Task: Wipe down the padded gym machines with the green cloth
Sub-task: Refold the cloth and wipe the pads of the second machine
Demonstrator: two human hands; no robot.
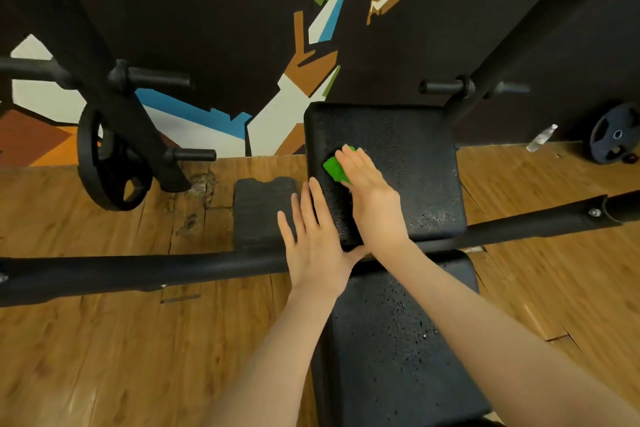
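The padded bench (pixel 398 340) runs from near to far, its far pad (pixel 408 163) speckled with pale flecks, and a long black bar (pixel 138 274) crosses between the two pads. I'd worry most about that bar: a wide sweep back toward the near pad could knock a wrist or snag the cloth on it.

The left hand (pixel 311 239) lies flat with straight fingers over the far pad's left edge, holding nothing; if the weight leans there it might slide off the side.

The right hand (pixel 369 191) presses flat, fingers straight, on the green cloth (pixel 334 168), which sits on the left part of the far pad. Only a small patch of cloth shows beyond the fingers, so it seems bunched and may skip the pad's right half, or slip out from under the palm.
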